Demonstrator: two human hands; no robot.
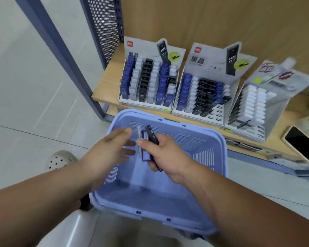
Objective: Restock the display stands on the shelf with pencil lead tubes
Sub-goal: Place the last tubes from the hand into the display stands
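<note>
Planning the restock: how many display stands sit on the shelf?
3: left stand, middle stand, right stand, side by side on the shelf; others may lie off-frame.

The basket point(141, 202) is smooth lavender plastic with a dull sheen and slotted walls. The pencil lead tubes point(151, 134) are hard, glossy plastic in black, blue and translucent white. The display stands point(209, 56) are printed card with a faint gloss. The shelf board point(105, 86) and back panel point(221, 18) show matt, pale wood grain. The side panel point(103, 24) is perforated painted metal, and the floor tiles point(25, 86) are smooth and lightly shiny.
</note>
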